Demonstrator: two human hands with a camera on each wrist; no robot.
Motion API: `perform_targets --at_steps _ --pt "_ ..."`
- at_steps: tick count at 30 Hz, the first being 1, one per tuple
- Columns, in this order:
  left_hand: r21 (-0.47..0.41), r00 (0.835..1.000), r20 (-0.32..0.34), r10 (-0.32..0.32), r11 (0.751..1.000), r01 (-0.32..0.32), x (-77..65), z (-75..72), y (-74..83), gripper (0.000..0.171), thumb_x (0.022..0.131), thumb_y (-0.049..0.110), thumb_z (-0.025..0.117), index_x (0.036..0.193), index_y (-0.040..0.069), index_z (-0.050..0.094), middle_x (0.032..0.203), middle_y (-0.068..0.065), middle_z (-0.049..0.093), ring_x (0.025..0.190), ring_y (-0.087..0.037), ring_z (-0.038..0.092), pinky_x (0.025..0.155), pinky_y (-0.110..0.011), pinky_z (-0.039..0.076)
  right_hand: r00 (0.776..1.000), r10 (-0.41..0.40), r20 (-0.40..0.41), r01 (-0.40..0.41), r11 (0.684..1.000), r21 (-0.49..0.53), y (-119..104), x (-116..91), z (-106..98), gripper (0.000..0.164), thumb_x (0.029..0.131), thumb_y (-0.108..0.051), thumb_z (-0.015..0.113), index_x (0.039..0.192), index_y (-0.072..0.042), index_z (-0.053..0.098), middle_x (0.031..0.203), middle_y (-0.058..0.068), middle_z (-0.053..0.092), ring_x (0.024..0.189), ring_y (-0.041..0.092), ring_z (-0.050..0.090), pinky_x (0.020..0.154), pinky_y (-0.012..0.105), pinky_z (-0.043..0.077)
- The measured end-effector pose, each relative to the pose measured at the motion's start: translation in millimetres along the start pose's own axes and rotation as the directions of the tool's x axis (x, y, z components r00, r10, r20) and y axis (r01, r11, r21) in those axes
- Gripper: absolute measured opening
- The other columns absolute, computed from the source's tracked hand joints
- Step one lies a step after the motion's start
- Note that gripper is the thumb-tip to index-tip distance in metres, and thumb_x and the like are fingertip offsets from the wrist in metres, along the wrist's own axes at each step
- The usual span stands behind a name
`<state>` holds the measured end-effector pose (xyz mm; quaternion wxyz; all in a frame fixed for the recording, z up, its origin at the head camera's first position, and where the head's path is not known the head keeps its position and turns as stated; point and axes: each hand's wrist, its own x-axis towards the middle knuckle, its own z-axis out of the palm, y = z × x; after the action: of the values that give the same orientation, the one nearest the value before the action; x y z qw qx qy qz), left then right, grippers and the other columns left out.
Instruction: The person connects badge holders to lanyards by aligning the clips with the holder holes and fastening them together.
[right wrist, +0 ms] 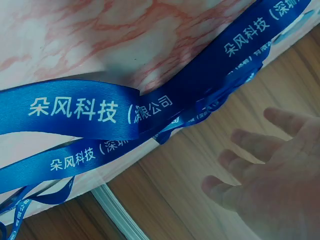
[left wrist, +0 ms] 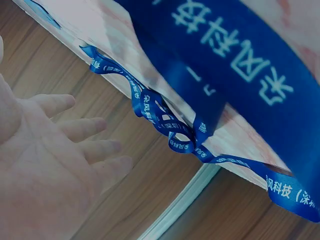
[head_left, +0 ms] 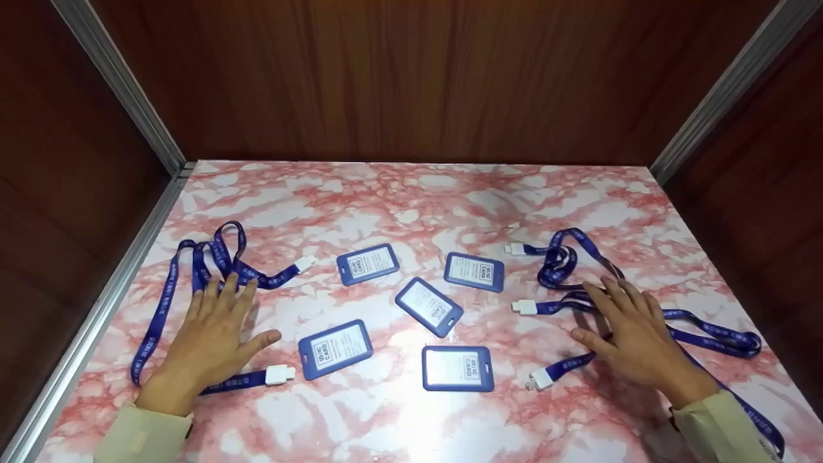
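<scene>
My left hand [head_left: 209,334] is spread palm down over blue printed lanyards [head_left: 156,321] at the left, its fingers straight and holding nothing. The left wrist view shows this hand [left wrist: 60,145] apart from the blue strap [left wrist: 245,75]. On the right, my right hand [head_left: 633,331] likewise extends over other blue lanyards [head_left: 717,332]. A gap separates that hand [right wrist: 275,175] from the strap [right wrist: 75,107] in the right wrist view. Between the hands lie several blue-framed ID card holders, among them a middle one [head_left: 429,307] and a front one [head_left: 458,368].
White clips end the lanyards, such as one at the left [head_left: 281,374] and one at the right [head_left: 524,307]. Pink-and-white marbled tabletop [head_left: 411,199] lies under everything. Wood-grain panels [head_left: 418,83] and metal rails [head_left: 125,83] enclose the back and sides.
</scene>
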<state>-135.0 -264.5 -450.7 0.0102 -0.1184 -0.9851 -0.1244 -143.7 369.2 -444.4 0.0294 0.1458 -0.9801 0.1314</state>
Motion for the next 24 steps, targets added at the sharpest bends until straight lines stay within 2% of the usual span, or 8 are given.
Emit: perform_targets --at_steps 8,15,20,24 --pt "0.009 1.000 -0.005 0.028 1.000 -0.028 0.3 0.4 7.0 0.091 0.088 0.064 0.049 0.152 0.006 0.019 0.154 -0.028 0.011 0.142 -0.044 -0.008 0.111 -0.061 0.001 0.999 -0.030 -0.016 0.031 1.000 0.008 -4.6 -1.3 1.4 0.079 0.086 -0.055 0.061 0.149 -0.017 0.033 0.154 0.018 0.024 0.142 0.039 0.012 0.109 0.063 -0.003" --pt "0.019 0.999 -0.011 0.049 0.999 -0.049 0.9 1.9 10.8 0.093 0.087 0.067 0.048 0.152 0.007 0.020 0.154 -0.028 0.014 0.142 -0.045 -0.002 0.110 -0.062 0.007 0.998 -0.056 -0.017 0.056 0.998 0.009 -8.1 -2.3 4.3 0.075 0.086 -0.049 0.064 0.148 -0.019 0.036 0.153 0.015 0.028 0.141 0.041 0.017 0.108 0.065 0.004" --pt "0.015 0.998 -0.011 0.056 0.998 -0.056 1.0 4.0 11.7 0.092 0.087 0.067 0.048 0.152 0.008 0.020 0.155 -0.027 0.013 0.142 -0.044 -0.002 0.110 -0.063 0.009 0.994 -0.103 -0.032 0.104 0.994 0.016 -10.2 -2.9 5.1 0.073 0.086 -0.045 0.067 0.146 -0.016 0.038 0.150 0.018 0.033 0.138 0.043 0.022 0.106 0.067 0.007" --pt "0.008 0.997 -0.024 0.071 0.997 -0.070 0.8 5.7 12.6 0.092 0.087 0.066 0.048 0.152 0.007 0.021 0.154 -0.027 0.015 0.142 -0.045 0.000 0.110 -0.062 0.009 0.988 -0.146 -0.054 0.148 0.989 0.019 -12.3 -1.9 6.0 0.071 0.085 -0.048 0.066 0.144 -0.017 0.042 0.146 0.016 0.039 0.134 0.042 0.027 0.103 0.067 0.013"
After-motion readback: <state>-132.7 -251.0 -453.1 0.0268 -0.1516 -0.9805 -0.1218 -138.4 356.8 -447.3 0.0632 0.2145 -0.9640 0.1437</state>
